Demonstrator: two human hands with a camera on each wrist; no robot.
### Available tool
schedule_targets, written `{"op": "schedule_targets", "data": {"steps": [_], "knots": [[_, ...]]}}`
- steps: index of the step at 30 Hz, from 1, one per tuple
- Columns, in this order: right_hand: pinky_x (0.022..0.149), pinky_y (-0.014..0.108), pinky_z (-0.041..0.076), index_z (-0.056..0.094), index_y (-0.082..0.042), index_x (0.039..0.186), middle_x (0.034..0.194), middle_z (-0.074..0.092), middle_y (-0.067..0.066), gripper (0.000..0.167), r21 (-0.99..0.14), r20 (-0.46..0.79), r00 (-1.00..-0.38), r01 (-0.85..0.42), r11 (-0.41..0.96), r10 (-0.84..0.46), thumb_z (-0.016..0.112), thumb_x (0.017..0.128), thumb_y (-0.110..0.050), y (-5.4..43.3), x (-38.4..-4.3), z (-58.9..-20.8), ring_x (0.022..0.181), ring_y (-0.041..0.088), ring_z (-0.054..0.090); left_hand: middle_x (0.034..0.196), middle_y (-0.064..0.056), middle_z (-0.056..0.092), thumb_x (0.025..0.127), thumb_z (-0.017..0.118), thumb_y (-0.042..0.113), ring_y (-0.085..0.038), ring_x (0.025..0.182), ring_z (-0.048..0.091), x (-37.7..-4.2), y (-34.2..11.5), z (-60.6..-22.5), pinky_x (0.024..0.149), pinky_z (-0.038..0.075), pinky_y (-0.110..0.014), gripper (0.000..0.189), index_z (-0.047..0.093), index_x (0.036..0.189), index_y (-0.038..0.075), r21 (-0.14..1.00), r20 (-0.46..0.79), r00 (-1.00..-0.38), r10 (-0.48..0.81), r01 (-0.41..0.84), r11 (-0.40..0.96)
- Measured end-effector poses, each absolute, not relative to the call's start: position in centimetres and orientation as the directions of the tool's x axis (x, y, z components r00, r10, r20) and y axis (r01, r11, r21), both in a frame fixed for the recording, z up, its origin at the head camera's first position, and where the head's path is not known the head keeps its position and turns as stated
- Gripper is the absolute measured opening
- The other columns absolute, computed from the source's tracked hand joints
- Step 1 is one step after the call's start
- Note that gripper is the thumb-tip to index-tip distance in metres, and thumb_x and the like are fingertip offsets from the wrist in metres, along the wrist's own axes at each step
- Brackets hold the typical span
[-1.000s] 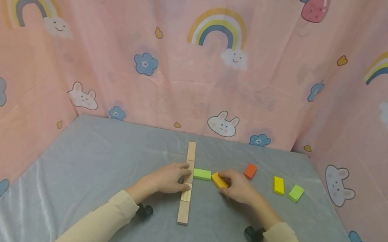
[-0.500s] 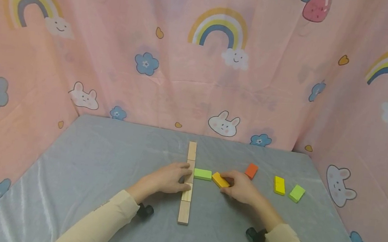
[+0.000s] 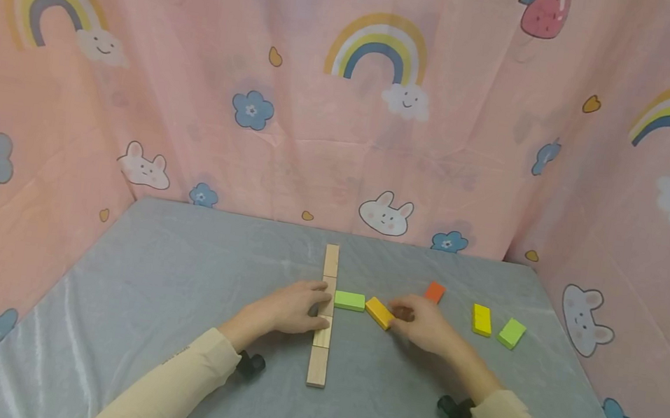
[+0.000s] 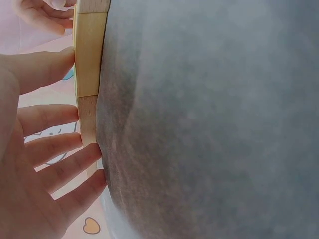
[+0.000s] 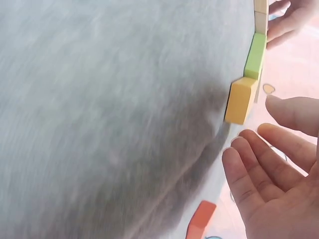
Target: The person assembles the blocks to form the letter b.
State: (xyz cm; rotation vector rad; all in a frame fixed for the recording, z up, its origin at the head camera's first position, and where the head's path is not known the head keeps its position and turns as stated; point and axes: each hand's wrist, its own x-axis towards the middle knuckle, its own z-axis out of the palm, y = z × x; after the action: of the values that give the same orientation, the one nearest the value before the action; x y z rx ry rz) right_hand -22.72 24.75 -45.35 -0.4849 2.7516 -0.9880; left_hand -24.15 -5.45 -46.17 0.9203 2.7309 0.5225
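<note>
A straight row of plain wooden blocks runs away from the person on the grey cloth. My left hand rests on its middle blocks, thumb and fingertips on the wood with the fingers fairly straight, as the left wrist view shows. From the row's right side a light green block extends sideways. An amber block lies at the green one's far end, turned at an angle. Just right of the amber block, my right hand has its fingers spread apart with nothing between them.
To the right lie an orange-red block, partly behind the right hand, a yellow block and another light green block. A pink patterned curtain surrounds the cloth-covered table at the back and sides.
My right hand has let go of the amber block and drawn back slightly to the right. The amber block stays in place, and my left hand has not moved.
</note>
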Motion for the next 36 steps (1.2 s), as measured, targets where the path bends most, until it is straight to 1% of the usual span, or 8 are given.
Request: {"op": "schedule_targets", "data": {"steps": [5, 11, 15, 24, 30, 36], "knots": [[0.087, 0.044, 0.057, 0.069, -0.001, 0.124, 0.114, 0.070, 0.007, 0.032, -0.627, -0.056, -0.935, -0.241, 0.741, -0.351, 0.071, 0.095, -0.012, 25.6, -22.6, -44.9, 0.100, 0.023, 0.063, 0.159, -0.014, 0.040, 0.098, 0.067, 0.040, -0.034, 0.145, 0.040, -24.1, -5.5, -46.2, 0.116, 0.036, -0.048, 0.059, 0.056, 0.146, 0.007, 0.405, -0.085, -0.782, 0.618, 0.539, 0.738], [0.087, 0.044, 0.057, 0.069, 0.002, 0.124, 0.114, 0.070, 0.011, 0.031, -0.608, -0.016, -0.933, -0.275, 0.745, -0.358, 0.069, 0.096, -0.010, 26.9, -22.4, -44.5, 0.099, 0.024, 0.063, 0.159, -0.014, 0.040, 0.098, 0.067, 0.040, -0.034, 0.145, 0.039, -24.2, -5.4, -46.2, 0.116, 0.036, -0.048, 0.060, 0.055, 0.146, 0.006, 0.404, -0.086, -0.780, 0.620, 0.542, 0.737], [0.089, 0.048, 0.056, 0.068, 0.004, 0.123, 0.114, 0.070, 0.014, 0.030, -0.585, 0.021, -0.935, -0.298, 0.754, -0.353, 0.068, 0.096, -0.009, 28.1, -22.2, -44.3, 0.101, 0.027, 0.064, 0.159, -0.014, 0.040, 0.098, 0.067, 0.040, -0.034, 0.145, 0.039, -24.2, -5.3, -46.2, 0.116, 0.036, -0.048, 0.060, 0.055, 0.146, 0.006, 0.399, -0.089, -0.780, 0.619, 0.542, 0.740], [0.089, 0.054, 0.055, 0.070, 0.003, 0.121, 0.118, 0.069, 0.018, 0.029, -0.524, 0.042, -0.958, -0.262, 0.810, -0.283, 0.069, 0.095, -0.011, 30.7, -21.7, -44.1, 0.108, 0.037, 0.065, 0.159, -0.013, 0.040, 0.099, 0.066, 0.040, -0.034, 0.145, 0.039, -24.2, -5.3, -46.5, 0.116, 0.036, -0.048, 0.059, 0.055, 0.147, 0.007, 0.400, -0.097, -0.785, 0.612, 0.532, 0.746], [0.090, 0.059, 0.053, 0.067, 0.009, 0.122, 0.122, 0.067, 0.025, 0.034, -0.489, 0.055, -0.964, -0.253, 0.835, -0.260, 0.067, 0.097, -0.014, 32.7, -21.7, -44.0, 0.110, 0.045, 0.064, 0.159, -0.013, 0.040, 0.099, 0.066, 0.039, -0.033, 0.145, 0.039, -24.2, -5.3, -46.4, 0.116, 0.036, -0.047, 0.059, 0.055, 0.146, 0.007, 0.404, -0.093, -0.785, 0.612, 0.532, 0.744], [0.096, 0.063, 0.048, 0.066, 0.010, 0.123, 0.123, 0.065, 0.028, 0.036, -0.480, 0.080, -0.972, -0.232, 0.846, -0.222, 0.067, 0.097, -0.015, 34.3, -21.7, -43.9, 0.114, 0.047, 0.060, 0.159, -0.013, 0.041, 0.099, 0.066, 0.040, -0.033, 0.145, 0.040, -24.1, -5.2, -46.3, 0.116, 0.037, -0.048, 0.059, 0.055, 0.146, 0.007, 0.401, -0.096, -0.785, 0.612, 0.532, 0.746]]}}
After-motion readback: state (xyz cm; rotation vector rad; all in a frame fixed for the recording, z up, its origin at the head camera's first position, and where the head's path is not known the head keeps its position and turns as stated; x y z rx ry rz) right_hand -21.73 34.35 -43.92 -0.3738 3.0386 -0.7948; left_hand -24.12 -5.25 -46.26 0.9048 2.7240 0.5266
